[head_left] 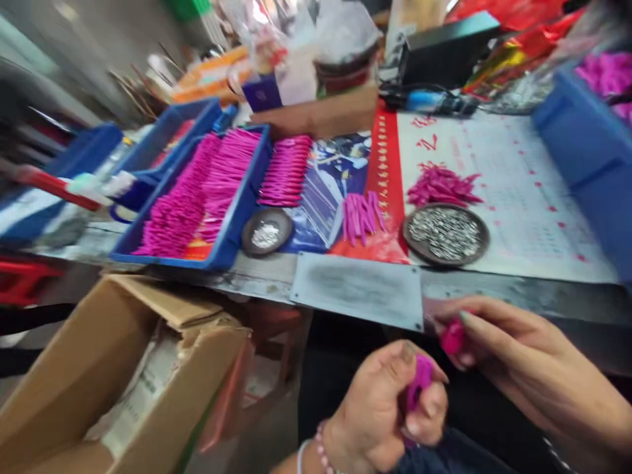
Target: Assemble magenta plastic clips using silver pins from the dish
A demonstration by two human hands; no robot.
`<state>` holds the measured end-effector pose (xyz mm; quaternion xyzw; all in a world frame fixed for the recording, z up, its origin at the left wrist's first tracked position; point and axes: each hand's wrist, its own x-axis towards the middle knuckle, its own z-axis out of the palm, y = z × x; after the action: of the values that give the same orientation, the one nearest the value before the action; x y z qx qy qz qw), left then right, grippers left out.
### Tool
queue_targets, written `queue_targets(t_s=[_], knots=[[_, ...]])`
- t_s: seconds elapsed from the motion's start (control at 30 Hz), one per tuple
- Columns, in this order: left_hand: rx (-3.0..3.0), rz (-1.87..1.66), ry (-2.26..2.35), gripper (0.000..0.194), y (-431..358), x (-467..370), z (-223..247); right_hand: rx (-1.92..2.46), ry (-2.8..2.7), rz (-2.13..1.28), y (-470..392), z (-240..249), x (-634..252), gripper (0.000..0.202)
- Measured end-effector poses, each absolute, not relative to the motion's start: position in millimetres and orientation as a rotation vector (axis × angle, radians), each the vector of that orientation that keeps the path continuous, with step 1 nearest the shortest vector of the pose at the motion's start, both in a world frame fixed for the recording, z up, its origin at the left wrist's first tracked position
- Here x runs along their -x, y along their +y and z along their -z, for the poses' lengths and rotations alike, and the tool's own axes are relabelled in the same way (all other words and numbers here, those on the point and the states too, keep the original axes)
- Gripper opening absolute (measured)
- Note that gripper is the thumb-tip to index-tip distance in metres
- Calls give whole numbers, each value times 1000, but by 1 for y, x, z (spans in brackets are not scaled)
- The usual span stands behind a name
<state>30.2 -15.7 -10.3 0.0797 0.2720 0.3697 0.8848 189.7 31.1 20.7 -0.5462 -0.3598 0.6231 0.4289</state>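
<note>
Bench (355, 289) runs across the frame, grey metal front edge, covered with a printed calendar sheet (513, 184). View is motion-blurred, small detail unreliable.

Open cardboard box (113, 375) sits low left, below bench edge, paper inside. It fills the space left of the hands.

Blue bin (592, 158) at far right edge of bench, pink stuff inside at the top. Blue tray (232, 230) on the left, packed with rows of pink pieces (197, 191). Second blue tray behind it, contents unclear. Another row of pink pieces (286, 171) lies just beside the tray on the bench.

Black box (444, 52) and plastic bags at the back, well apart from the hands.

Dark dish (446, 234) of small silver parts mid-bench, loose pink heap (442, 186) just behind it. Smaller dish (266, 230) of silver parts beside the tray corner. Small bunch of pink sticks (363, 214) between the two dishes.

Both hands are below and in front of the bench edge, over dark clothing, near each other but not touching.

Left hand (385, 408): fingers curled tight around a pink piece (419, 382), top end showing between thumb and forefinger. Bead bracelet on the wrist.

Right hand (518, 362): fingertips pinched on a second pink piece (453, 339), just above and right of the first. Cannot tell if the two pieces touch.
</note>
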Motion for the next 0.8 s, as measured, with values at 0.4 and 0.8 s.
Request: queue_targets(t_s=[0.4,0.8], knots=[[-109,-785,498,26,-10,-32,5,1135,-760,-1789,36,-13,-191,28],[-94,-789,487,26,-12,-31,9,1129,-728,-1830,35,-10,-187,30]])
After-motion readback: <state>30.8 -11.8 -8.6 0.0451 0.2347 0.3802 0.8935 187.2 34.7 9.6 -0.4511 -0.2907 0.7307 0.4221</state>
